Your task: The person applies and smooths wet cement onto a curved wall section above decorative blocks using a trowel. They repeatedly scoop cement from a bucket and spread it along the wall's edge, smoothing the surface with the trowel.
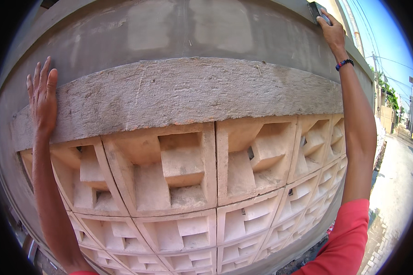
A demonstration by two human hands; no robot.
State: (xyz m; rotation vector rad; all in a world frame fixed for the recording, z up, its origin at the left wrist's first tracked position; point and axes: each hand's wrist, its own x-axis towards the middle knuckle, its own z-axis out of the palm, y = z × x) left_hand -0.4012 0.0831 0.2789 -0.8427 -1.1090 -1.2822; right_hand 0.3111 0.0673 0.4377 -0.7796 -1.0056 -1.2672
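My left hand [44, 103] rests with fingers stretched upward against the wall, at the left end of a rough cement band [192, 94]. It holds nothing. High at the right, my right hand [333, 35] grips a small dark rectangular block [315, 11], pressed to the upper edge of the smooth grey plaster [270, 39]. The fingers wrap over the block and partly hide it, so its exact kind is unclear. Two paler damp-looking patches show on the plaster between my raised arms.
Beneath the rough band, rows of cream breeze blocks [183, 169] with deep square openings fill the wall. A raised ledge [36, 46] curves along the top. At the right runs a sunlit paved lane [390, 183], with utility poles, overhead wires and greenery beyond.
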